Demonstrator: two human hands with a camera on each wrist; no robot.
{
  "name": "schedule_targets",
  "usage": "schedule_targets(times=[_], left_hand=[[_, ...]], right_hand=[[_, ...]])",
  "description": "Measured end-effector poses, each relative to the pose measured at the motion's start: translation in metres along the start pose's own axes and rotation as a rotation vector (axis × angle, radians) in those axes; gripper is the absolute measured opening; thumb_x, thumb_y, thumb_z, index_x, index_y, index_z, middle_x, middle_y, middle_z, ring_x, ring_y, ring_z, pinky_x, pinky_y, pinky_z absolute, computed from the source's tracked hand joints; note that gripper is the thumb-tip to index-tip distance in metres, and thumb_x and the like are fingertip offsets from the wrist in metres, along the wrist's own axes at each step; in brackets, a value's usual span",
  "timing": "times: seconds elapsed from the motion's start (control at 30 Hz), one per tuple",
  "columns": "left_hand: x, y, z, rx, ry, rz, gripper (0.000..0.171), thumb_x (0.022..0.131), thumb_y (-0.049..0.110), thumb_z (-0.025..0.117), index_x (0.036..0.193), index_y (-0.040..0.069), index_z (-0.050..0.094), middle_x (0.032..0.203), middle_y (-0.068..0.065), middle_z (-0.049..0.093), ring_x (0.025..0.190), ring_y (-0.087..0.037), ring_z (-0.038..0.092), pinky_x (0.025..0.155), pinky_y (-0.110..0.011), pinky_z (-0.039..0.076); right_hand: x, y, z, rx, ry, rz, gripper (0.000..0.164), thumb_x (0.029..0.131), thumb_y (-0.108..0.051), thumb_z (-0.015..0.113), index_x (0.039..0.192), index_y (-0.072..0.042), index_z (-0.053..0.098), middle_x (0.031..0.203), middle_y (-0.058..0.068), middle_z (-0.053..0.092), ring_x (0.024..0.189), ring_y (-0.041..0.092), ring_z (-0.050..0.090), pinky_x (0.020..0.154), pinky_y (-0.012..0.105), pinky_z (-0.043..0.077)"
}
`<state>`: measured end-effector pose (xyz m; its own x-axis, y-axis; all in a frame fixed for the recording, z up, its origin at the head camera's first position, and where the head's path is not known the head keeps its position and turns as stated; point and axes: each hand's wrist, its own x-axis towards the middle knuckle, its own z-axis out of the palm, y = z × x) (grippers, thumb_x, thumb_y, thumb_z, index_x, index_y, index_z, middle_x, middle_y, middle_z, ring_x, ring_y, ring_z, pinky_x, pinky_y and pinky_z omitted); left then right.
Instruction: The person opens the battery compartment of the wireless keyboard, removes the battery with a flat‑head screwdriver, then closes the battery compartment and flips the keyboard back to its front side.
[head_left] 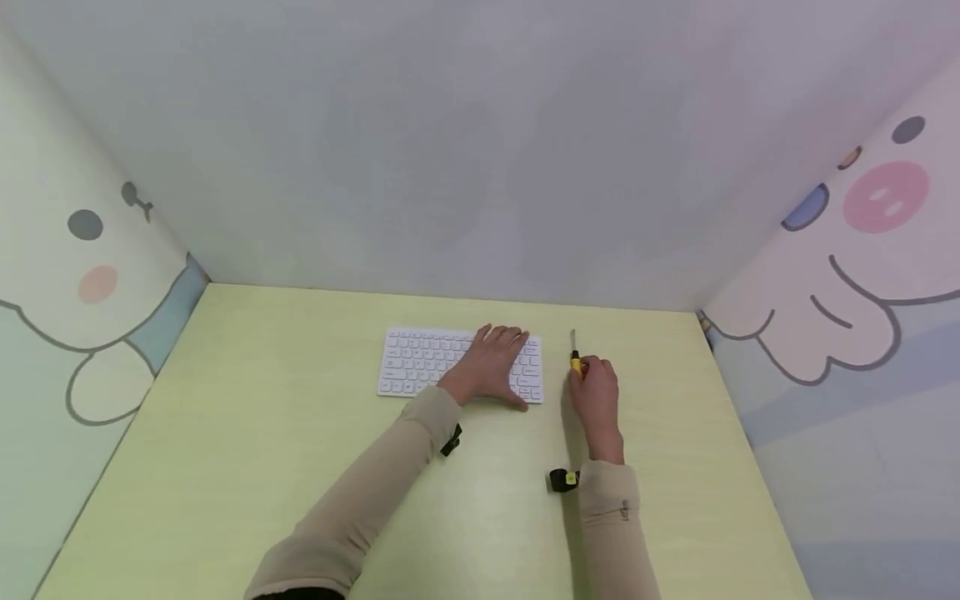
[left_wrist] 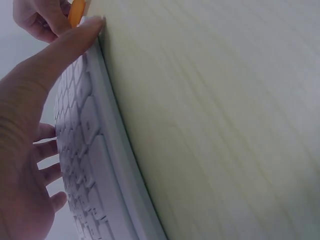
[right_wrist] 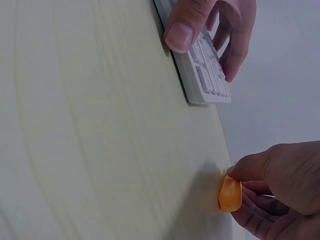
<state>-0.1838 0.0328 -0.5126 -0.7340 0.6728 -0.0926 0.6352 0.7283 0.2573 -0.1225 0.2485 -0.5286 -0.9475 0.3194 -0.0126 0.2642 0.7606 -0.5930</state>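
Observation:
A white keyboard [head_left: 408, 362] lies on the pale yellow table. My left hand [head_left: 489, 363] spans its right part, with the thumb at the near edge and the fingertips over the far edge, gripping it across. To the right of the keyboard, my right hand [head_left: 596, 396] holds a screwdriver [head_left: 575, 360] by its yellow handle, thumb against fingers. Its metal shaft points away toward the wall. In the right wrist view the rounded end of the orange-looking handle [right_wrist: 230, 194] shows low over the table. The palm covers some keys.
The table [head_left: 285, 433] meets a grey wall [head_left: 480, 167] behind the keyboard. Side panels with cartoon animals stand left and right. Near the right sleeve is a small black object with a yellow-green patch [head_left: 564, 480]; another black piece [head_left: 452, 440] is by the left cuff.

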Motion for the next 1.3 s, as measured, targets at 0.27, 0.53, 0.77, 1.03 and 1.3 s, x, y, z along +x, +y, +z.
schedule_targets(times=[0.27, 0.53, 0.77, 1.03, 1.3], left_hand=[[0.004, 0.0, 0.004, 0.042, 0.024, 0.002, 0.134, 0.061, 0.081, 0.079, 0.161, 0.008, 0.028, 0.16, -0.007, 0.04, 0.147, -0.027, 0.041, 0.13, -0.045, 0.024], [0.005, 0.001, -0.003, 0.061, 0.013, 0.0, 0.129, 0.06, 0.079, 0.081, 0.158, 0.009, 0.035, 0.156, -0.007, 0.044, 0.143, -0.027, 0.044, 0.127, -0.045, 0.027], [0.005, 0.003, -0.016, 0.038, 0.007, 0.01, 0.128, 0.06, 0.078, 0.082, 0.158, 0.01, 0.034, 0.156, -0.007, 0.044, 0.141, -0.027, 0.045, 0.124, -0.046, 0.03], [-0.004, 0.001, -0.036, 0.017, 0.012, 0.023, 0.127, 0.061, 0.075, 0.083, 0.158, 0.01, 0.034, 0.156, -0.008, 0.043, 0.14, -0.028, 0.045, 0.122, -0.046, 0.031], [-0.015, -0.002, -0.063, -0.023, 0.043, 0.029, 0.128, 0.06, 0.074, 0.084, 0.158, 0.01, 0.034, 0.157, -0.01, 0.042, 0.14, -0.03, 0.046, 0.12, -0.048, 0.031]], right_hand=[[-0.002, -0.003, -0.001, -0.015, -0.014, 0.032, 0.036, 0.099, -0.013, 0.061, 0.127, 0.009, 0.06, 0.114, 0.027, 0.061, 0.104, 0.038, 0.058, 0.093, 0.051, 0.05], [-0.001, -0.006, -0.002, -0.02, -0.038, 0.04, 0.037, 0.099, -0.014, 0.061, 0.129, 0.009, 0.061, 0.114, 0.026, 0.061, 0.101, 0.036, 0.058, 0.09, 0.048, 0.052], [0.001, -0.004, -0.005, -0.028, -0.022, 0.028, 0.037, 0.099, -0.014, 0.061, 0.127, 0.01, 0.062, 0.109, 0.026, 0.063, 0.098, 0.036, 0.056, 0.088, 0.048, 0.05], [-0.002, -0.002, -0.003, -0.003, -0.02, 0.027, 0.036, 0.099, -0.013, 0.062, 0.127, 0.01, 0.064, 0.108, 0.026, 0.063, 0.095, 0.035, 0.057, 0.085, 0.047, 0.051], [-0.001, -0.002, -0.003, 0.005, -0.009, 0.004, 0.036, 0.098, -0.012, 0.062, 0.125, 0.01, 0.065, 0.106, 0.027, 0.063, 0.094, 0.035, 0.057, 0.083, 0.047, 0.051]])
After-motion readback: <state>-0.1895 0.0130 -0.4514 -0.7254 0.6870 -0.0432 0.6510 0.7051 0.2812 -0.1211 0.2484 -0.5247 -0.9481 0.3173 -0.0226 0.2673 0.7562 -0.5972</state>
